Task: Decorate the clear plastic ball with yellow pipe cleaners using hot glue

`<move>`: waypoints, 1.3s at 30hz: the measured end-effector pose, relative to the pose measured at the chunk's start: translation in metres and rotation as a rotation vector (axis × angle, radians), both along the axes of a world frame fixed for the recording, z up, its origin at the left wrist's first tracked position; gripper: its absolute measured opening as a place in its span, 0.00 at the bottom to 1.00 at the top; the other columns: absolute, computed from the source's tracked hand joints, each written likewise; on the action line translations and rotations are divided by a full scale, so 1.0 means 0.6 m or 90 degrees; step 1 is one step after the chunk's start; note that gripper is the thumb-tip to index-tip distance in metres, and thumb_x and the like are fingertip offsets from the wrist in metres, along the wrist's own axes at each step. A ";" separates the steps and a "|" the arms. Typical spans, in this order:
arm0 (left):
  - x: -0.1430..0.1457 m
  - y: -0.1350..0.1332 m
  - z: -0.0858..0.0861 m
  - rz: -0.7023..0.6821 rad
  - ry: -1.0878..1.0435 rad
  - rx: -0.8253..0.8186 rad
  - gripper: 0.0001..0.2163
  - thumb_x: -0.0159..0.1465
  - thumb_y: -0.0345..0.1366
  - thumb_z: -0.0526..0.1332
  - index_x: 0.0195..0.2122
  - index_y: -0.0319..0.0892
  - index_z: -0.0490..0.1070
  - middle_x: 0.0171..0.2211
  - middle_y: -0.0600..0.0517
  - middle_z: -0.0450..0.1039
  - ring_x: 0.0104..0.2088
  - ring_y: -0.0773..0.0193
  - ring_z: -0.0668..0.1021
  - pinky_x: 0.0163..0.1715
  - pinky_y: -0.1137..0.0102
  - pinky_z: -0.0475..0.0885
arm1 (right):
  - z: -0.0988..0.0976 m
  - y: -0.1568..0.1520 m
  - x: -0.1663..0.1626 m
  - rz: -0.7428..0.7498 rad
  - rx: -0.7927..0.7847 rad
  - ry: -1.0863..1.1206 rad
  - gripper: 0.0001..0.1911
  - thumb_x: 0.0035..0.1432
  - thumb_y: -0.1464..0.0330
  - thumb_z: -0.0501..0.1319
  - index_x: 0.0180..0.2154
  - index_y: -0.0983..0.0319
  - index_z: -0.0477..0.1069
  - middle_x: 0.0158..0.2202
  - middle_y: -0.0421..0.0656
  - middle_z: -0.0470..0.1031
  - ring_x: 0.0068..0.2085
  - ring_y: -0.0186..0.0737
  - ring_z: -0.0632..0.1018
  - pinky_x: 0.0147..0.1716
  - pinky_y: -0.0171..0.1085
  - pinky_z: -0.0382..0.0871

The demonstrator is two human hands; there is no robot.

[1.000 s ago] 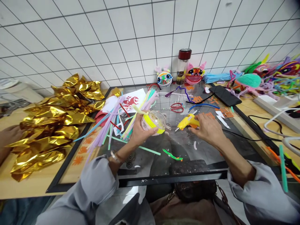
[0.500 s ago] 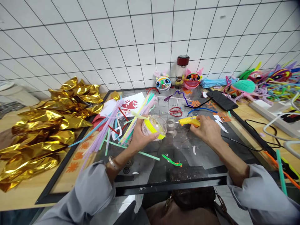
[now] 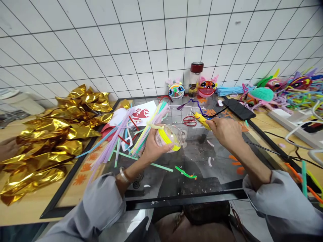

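My left hand [image 3: 155,148] is closed around a clear plastic ball [image 3: 176,134] banded with yellow pipe cleaner, one loose yellow end sticking out to the left. In my right hand [image 3: 225,132] is a yellow hot glue gun [image 3: 202,120]; its metal tip points up and left, apart from the ball, near red-handled scissors [image 3: 189,121] on the glass. Left of the ball lies a bundle of pastel pipe cleaners [image 3: 111,141]. A short green twisted piece [image 3: 185,172] rests nearer to me.
Gold foil pieces [image 3: 63,134] cover the left side, with another person's hand [image 3: 7,149] at the edge. At the back stand two decorated ball faces [image 3: 176,90] and a bottle [image 3: 195,80]. A phone [image 3: 239,109] and power strip [image 3: 295,126] lie right, with cords.
My right hand has drawn the glue gun up and away from the ball, its tip now angled upward. The ball stays in my left hand. Another person's hand shows more clearly at left.
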State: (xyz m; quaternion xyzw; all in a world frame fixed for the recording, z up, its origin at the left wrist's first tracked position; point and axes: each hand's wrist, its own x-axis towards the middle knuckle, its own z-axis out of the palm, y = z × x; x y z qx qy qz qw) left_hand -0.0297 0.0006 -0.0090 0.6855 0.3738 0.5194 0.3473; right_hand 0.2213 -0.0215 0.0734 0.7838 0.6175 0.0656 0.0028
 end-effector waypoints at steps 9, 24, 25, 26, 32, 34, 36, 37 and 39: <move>0.004 -0.005 0.001 -0.023 -0.028 -0.020 0.30 0.45 0.44 0.72 0.48 0.43 0.64 0.44 0.50 0.69 0.46 0.57 0.73 0.49 0.62 0.69 | 0.014 0.014 0.050 0.070 -0.010 0.096 0.20 0.61 0.51 0.57 0.35 0.63 0.71 0.30 0.49 0.78 0.33 0.46 0.78 0.27 0.36 0.56; 0.004 -0.004 0.001 -0.057 -0.086 -0.048 0.31 0.45 0.46 0.73 0.47 0.43 0.64 0.42 0.51 0.69 0.43 0.58 0.74 0.45 0.64 0.71 | 0.002 0.071 0.087 0.157 -0.209 0.696 0.35 0.24 0.47 0.76 0.28 0.62 0.67 0.17 0.36 0.67 0.18 0.28 0.66 0.17 0.31 0.57; 0.004 -0.005 0.003 -0.059 -0.089 -0.056 0.31 0.45 0.46 0.73 0.47 0.43 0.64 0.42 0.51 0.69 0.43 0.58 0.74 0.46 0.64 0.71 | 0.001 0.074 0.088 0.165 -0.220 0.695 0.34 0.24 0.48 0.77 0.28 0.62 0.67 0.17 0.36 0.67 0.18 0.28 0.66 0.17 0.30 0.57; 0.004 -0.005 0.004 -0.058 -0.088 -0.061 0.31 0.45 0.46 0.73 0.47 0.43 0.64 0.43 0.51 0.69 0.44 0.57 0.74 0.47 0.63 0.70 | 0.000 0.077 0.090 0.172 -0.227 0.695 0.33 0.25 0.49 0.77 0.26 0.62 0.67 0.16 0.35 0.66 0.18 0.28 0.66 0.17 0.30 0.57; 0.004 -0.010 0.009 -0.064 -0.078 -0.068 0.31 0.45 0.47 0.73 0.47 0.42 0.64 0.43 0.50 0.69 0.45 0.56 0.74 0.47 0.62 0.71 | 0.001 0.089 0.093 0.175 -0.252 0.732 0.28 0.26 0.53 0.77 0.25 0.64 0.70 0.18 0.37 0.69 0.19 0.28 0.67 0.18 0.30 0.59; 0.004 -0.009 0.009 -0.075 -0.082 -0.070 0.32 0.45 0.47 0.73 0.48 0.42 0.64 0.43 0.49 0.69 0.45 0.56 0.74 0.48 0.62 0.71 | 0.001 0.088 0.092 0.178 -0.267 0.746 0.28 0.28 0.52 0.76 0.25 0.65 0.72 0.22 0.39 0.73 0.20 0.27 0.68 0.19 0.30 0.60; 0.004 -0.008 0.008 -0.078 -0.091 -0.074 0.32 0.45 0.48 0.73 0.48 0.42 0.64 0.43 0.49 0.70 0.46 0.55 0.74 0.48 0.62 0.71 | -0.003 0.086 0.095 0.179 -0.293 0.748 0.27 0.30 0.52 0.76 0.27 0.65 0.74 0.23 0.40 0.74 0.20 0.27 0.68 0.19 0.30 0.59; 0.003 -0.008 0.007 -0.078 -0.092 -0.079 0.33 0.45 0.49 0.73 0.48 0.42 0.64 0.43 0.49 0.70 0.45 0.55 0.74 0.48 0.62 0.71 | -0.007 0.084 0.097 0.181 -0.312 0.743 0.27 0.31 0.51 0.75 0.27 0.66 0.75 0.23 0.39 0.73 0.20 0.27 0.67 0.19 0.30 0.59; 0.002 -0.007 0.005 -0.069 -0.089 -0.089 0.33 0.44 0.49 0.73 0.48 0.42 0.64 0.44 0.49 0.70 0.45 0.55 0.74 0.48 0.61 0.71 | -0.017 0.081 0.103 0.187 -0.355 0.724 0.27 0.32 0.51 0.75 0.29 0.66 0.76 0.20 0.38 0.70 0.20 0.27 0.66 0.19 0.30 0.58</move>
